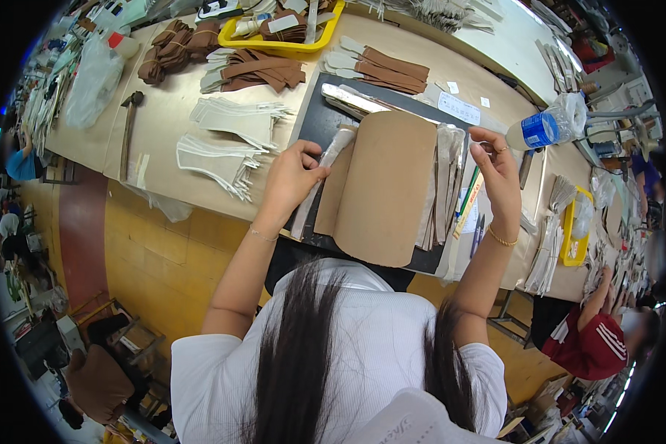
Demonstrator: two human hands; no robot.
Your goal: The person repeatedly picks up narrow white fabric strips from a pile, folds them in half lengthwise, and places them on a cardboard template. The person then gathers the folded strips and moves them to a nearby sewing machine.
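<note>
A curved brown cardboard sheet (388, 185) stands in front of me on a dark board (314, 118). At its left edge, my left hand (300, 177) has its thumb and fingers closed on a long pale strip (320, 181). Part of that strip is hidden behind the fingers. My right hand (498, 164) is raised to the right of the cardboard, thumb and forefinger apart, with nothing visible between them. Between the cardboard and this hand lies a row of grey-brown strips (444, 177). Pens (477, 233) lie just below the right hand.
Bundles of white pieces (229, 122) and brown strips (263, 70) lie to the left. A hammer (129, 133) rests farther left. A yellow tray (325, 37) stands at the back. Right of me are a plastic bottle (538, 131) and a co-worker in a red top (581, 344).
</note>
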